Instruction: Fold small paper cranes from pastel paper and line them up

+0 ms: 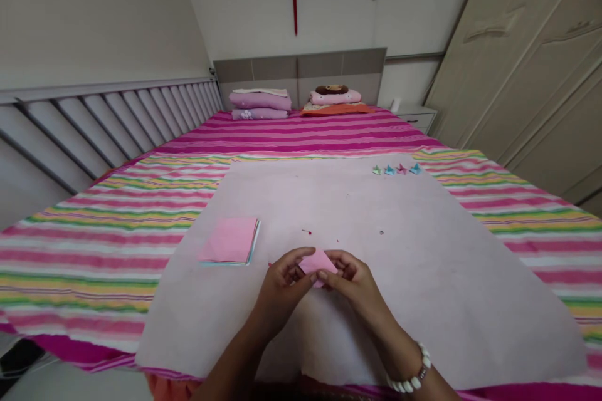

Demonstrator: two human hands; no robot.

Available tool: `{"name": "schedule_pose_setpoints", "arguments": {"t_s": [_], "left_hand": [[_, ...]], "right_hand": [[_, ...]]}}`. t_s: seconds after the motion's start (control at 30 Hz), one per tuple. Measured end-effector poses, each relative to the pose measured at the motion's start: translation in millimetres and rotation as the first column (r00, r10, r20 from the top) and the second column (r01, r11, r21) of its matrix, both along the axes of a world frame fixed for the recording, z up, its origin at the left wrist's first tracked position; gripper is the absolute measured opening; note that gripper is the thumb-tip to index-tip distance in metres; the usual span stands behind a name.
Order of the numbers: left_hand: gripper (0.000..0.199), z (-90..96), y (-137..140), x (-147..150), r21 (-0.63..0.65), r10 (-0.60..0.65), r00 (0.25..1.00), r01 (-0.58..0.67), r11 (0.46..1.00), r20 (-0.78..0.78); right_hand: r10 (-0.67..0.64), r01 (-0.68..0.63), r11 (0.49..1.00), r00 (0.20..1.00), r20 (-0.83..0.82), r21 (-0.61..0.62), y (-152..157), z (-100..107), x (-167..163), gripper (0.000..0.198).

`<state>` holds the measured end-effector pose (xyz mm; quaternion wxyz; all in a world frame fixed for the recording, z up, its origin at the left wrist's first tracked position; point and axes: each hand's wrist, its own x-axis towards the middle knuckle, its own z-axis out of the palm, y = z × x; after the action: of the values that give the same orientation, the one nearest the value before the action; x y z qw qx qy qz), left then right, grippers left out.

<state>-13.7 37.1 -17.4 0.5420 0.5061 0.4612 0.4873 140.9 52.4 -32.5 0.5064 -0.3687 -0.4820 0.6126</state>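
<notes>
Between my two hands is a small folded piece of pink origami paper [318, 262], shaped like a diamond. My left hand [288, 276] grips its left side, thumb on the near face and fingers behind. On the right side, my right hand [352, 272] pinches the same paper, and both thumbs nearly meet at its lower middle. The fingers behind the paper are partly hidden. To the left lies a stack of square paper [230, 240], pink on top with blue and white edges showing.
Several small folded paper figures [401, 169] in green, blue and pink stand in a row at the far right of the pale sheet [446, 301]. It lies on a striped bed cover [94, 250]. Folded bedding [261, 102] sits by the headboard; a railing [126, 116] runs along the left.
</notes>
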Motion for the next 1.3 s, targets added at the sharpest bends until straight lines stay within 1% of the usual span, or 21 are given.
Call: {"name": "schedule_pose_setpoints", "arguments": {"t_s": [0.03, 0.1, 0.13, 0.17, 0.27, 0.33, 0.4, 0.6, 0.83, 0.9, 1.03, 1.13, 1.2, 1.23, 1.3], "left_hand": [[0.047, 0.3, 0.1, 0.9, 0.008, 0.008, 1.0, -0.008, 1.0, 0.017], [0.057, 1.4, 0.4, 2.4, -0.006, 0.022, 0.998, -0.022, 1.0, 0.061], [0.055, 2.2, 0.4, 3.0, -0.031, 0.021, 0.997, -0.018, 0.999, 0.08], [0.049, 3.2, 0.3, 3.5, -0.06, 0.009, 0.995, -0.003, 0.998, 0.098], [0.025, 5.3, -0.5, 4.6, -0.127, -0.043, 0.992, 0.059, 0.99, 0.122], [0.02, 5.2, -0.7, 4.8, -0.151, -0.039, 0.993, 0.056, 0.987, 0.113], [0.02, 3.8, -0.1, 4.4, -0.16, -0.011, 0.996, 0.025, 0.987, 0.086], [0.028, 0.2, 3.3, -0.1, -0.086, 0.026, 0.997, -0.032, 0.996, -0.075], [0.034, 2.6, 3.2, -3.3, -0.035, 0.073, 0.982, -0.081, 0.996, -0.176], [0.03, 3.0, 2.6, -2.1, -0.046, 0.063, 0.986, -0.071, 0.996, -0.155], [0.021, 2.2, 1.4, 0.6, -0.068, 0.001, 0.997, -0.006, 0.998, -0.082], [0.028, 1.4, 1.4, 0.4, -0.037, 0.061, 0.991, -0.066, 0.997, -0.116], [0.031, 1.2, 1.9, 0.1, -0.03, 0.074, 0.99, -0.078, 0.996, -0.12], [0.029, 1.0, 2.3, 0.1, -0.029, 0.063, 0.992, -0.067, 0.997, -0.106], [0.019, -0.3, 3.0, 0.8, -0.027, 0.045, 0.998, -0.046, 0.999, -0.042]], "right_hand": [[0.012, -0.012, 1.0, 0.999, 0.033, -0.008, 0.5, -0.5, 0.4, 0.031], [0.014, -0.013, 1.0, 0.997, 0.077, -0.017, 1.1, -0.7, 1.4, 0.028], [0.005, -0.004, 1.0, 0.997, 0.083, -0.019, 1.3, -0.5, 1.8, 0.029], [-0.002, 0.003, 1.0, 0.997, 0.082, -0.02, 1.3, -0.1, 2.0, 0.029], [0.004, -0.002, 1.0, 0.997, 0.081, -0.02, 1.0, 1.1, 1.4, 0.029], [0.003, -0.002, 1.0, 0.997, 0.078, -0.025, 0.4, 1.6, 0.4, 0.029], [-0.01, 0.013, 0.999, 0.997, 0.08, -0.033, 0.1, 1.1, -0.4, 0.03], [-0.097, 0.102, 0.991, 0.993, 0.065, -0.081, 1.7, -2.2, 1.1, 0.037], [-0.032, 0.037, 0.998, 0.996, 0.085, -0.053, 2.9, 1.4, 7.5, 0.028], [-0.026, 0.03, 0.998, 0.996, 0.081, -0.056, 3.1, 0.8, 8.8, 0.028], [-0.027, 0.03, 0.998, 0.997, 0.071, -0.047, 2.8, -0.6, 9.4, 0.026], [-0.018, 0.021, 0.999, 0.998, 0.065, -0.049, 2.5, -0.5, 8.9, 0.026], [-0.026, 0.029, 0.998, 0.998, 0.053, -0.049, 2.6, -0.4, 8.5, 0.025], [-0.035, 0.038, 0.998, 0.998, 0.047, -0.049, 2.7, -0.5, 8.4, 0.025], [-0.063, 0.065, 0.997, 0.997, 0.041, -0.052, 2.8, -0.8, 8.3, 0.025]]}}
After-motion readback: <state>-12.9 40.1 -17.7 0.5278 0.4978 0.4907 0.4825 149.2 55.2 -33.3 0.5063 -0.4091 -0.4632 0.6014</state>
